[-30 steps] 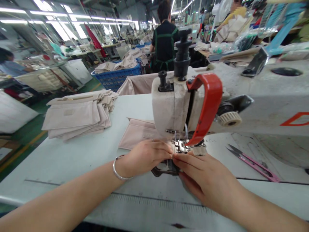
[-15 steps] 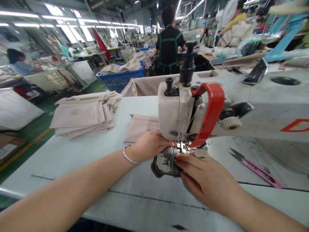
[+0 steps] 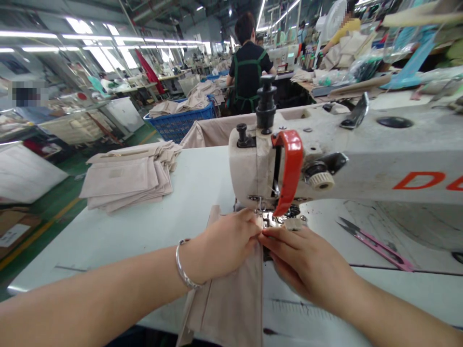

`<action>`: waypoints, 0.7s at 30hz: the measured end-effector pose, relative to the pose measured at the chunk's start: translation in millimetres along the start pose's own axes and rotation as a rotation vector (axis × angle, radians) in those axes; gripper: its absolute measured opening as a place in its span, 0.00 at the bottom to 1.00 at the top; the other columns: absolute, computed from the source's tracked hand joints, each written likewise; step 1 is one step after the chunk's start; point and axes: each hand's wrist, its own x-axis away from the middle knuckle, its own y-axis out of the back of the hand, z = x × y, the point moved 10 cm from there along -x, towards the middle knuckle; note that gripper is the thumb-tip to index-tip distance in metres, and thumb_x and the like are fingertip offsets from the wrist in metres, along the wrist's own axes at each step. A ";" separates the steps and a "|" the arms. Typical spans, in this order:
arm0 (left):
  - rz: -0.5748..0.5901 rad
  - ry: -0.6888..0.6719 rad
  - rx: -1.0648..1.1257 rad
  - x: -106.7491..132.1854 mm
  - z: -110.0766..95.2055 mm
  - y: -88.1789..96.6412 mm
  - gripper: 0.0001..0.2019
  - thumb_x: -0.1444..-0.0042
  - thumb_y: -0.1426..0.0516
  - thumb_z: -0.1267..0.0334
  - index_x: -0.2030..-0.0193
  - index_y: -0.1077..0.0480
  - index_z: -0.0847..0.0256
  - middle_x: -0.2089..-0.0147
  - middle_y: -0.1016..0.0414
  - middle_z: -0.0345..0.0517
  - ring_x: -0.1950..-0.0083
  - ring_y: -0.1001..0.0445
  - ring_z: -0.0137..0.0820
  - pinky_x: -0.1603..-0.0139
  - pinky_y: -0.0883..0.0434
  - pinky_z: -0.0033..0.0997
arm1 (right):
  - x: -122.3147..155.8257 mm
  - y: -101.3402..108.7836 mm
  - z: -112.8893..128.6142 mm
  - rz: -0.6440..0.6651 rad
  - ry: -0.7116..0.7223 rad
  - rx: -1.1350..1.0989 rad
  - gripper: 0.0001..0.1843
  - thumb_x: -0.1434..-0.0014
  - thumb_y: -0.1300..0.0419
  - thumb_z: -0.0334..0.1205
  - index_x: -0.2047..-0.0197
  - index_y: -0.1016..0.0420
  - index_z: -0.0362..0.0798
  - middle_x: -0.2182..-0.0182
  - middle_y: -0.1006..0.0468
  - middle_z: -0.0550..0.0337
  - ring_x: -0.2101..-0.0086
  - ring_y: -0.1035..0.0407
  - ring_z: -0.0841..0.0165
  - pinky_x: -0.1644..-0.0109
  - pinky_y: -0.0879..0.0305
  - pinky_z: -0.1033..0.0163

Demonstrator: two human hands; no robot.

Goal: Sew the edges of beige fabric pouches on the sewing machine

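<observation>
A beige fabric piece [image 3: 235, 301] stretches from the sewing machine's presser foot [image 3: 268, 220] down over the table's front edge. Its upper part is hidden under my left hand [image 3: 226, 246], which wears a silver bangle. The thumb and fingers of that hand pinch the fabric just left of the foot. My right hand [image 3: 307, 258] is closed at the right edge of the piece, fingertips beside the foot and touching the other hand's fingertips. Above both hands is the head of the white sewing machine [image 3: 244, 168], with a red lever guard [image 3: 292, 168] on it.
Pink-handled thread snips [image 3: 379, 248] lie on the table right of my right hand. A stack of beige sewn pieces [image 3: 123, 180] is at the left. Beyond the table are a blue basket of fabric [image 3: 177, 119] and a seated person in a green-strapped apron [image 3: 248, 67].
The fabric piece, earlier lying behind my left hand, now hangs towards me over the front edge. My left hand has shifted slightly nearer; my right hand stays by the foot.
</observation>
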 end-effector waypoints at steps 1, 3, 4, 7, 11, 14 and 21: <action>0.006 0.010 0.036 1.5 -1.6 -1.1 0.10 0.39 0.47 0.75 0.53 0.29 0.64 0.55 0.25 0.49 0.51 0.27 0.37 0.46 0.29 0.38 | 0.0 -1.0 0.3 0.012 0.001 0.003 0.21 0.38 0.48 0.32 0.43 0.30 0.43 0.48 0.26 0.47 0.51 0.32 0.55 0.49 0.31 0.47; -0.007 0.038 0.088 2.6 -0.8 -2.3 0.12 0.40 0.48 0.76 0.52 0.30 0.63 0.53 0.27 0.49 0.49 0.29 0.36 0.44 0.31 0.39 | -0.6 -3.0 0.3 0.034 -0.003 0.008 0.20 0.38 0.48 0.32 0.43 0.29 0.42 0.48 0.27 0.47 0.50 0.33 0.55 0.49 0.31 0.47; -0.017 0.051 0.105 2.4 0.3 -2.8 0.12 0.40 0.48 0.76 0.52 0.30 0.63 0.52 0.27 0.49 0.49 0.29 0.36 0.43 0.31 0.39 | -1.1 -4.0 -0.1 0.043 -0.007 0.010 0.20 0.38 0.48 0.32 0.43 0.29 0.42 0.48 0.27 0.47 0.50 0.33 0.55 0.48 0.31 0.47; -0.056 0.056 0.140 1.0 2.8 -1.5 0.12 0.40 0.49 0.77 0.53 0.30 0.62 0.52 0.29 0.49 0.48 0.30 0.36 0.43 0.32 0.40 | -1.7 -7.8 -2.6 0.069 -0.027 0.019 0.21 0.38 0.48 0.32 0.42 0.31 0.41 0.47 0.28 0.47 0.50 0.34 0.54 0.48 0.32 0.47; -0.126 0.099 0.184 17.6 20.3 5.3 0.13 0.40 0.48 0.76 0.51 0.30 0.60 0.50 0.30 0.47 0.47 0.31 0.34 0.42 0.33 0.38 | 0.5 -10.1 -5.4 0.065 -0.042 0.024 0.21 0.38 0.47 0.31 0.42 0.31 0.43 0.49 0.27 0.48 0.52 0.33 0.56 0.50 0.31 0.48; -0.316 0.399 0.087 59.7 65.9 19.2 0.17 0.46 0.39 0.63 0.49 0.32 0.61 0.49 0.31 0.50 0.46 0.33 0.42 0.43 0.34 0.47 | 0.5 -1.5 -6.8 -0.027 -0.052 0.029 0.13 0.37 0.46 0.33 0.51 0.25 0.44 0.54 0.24 0.49 0.56 0.31 0.58 0.52 0.31 0.50; -0.406 0.821 0.906 112.5 104.8 -21.9 0.19 0.50 0.36 0.58 0.56 0.37 0.61 0.61 0.26 0.44 0.62 0.25 0.36 0.60 0.27 0.37 | -7.1 2.2 -9.3 -0.032 -0.239 -0.281 0.09 0.37 0.45 0.33 0.56 0.26 0.51 0.53 0.25 0.55 0.55 0.32 0.61 0.50 0.35 0.51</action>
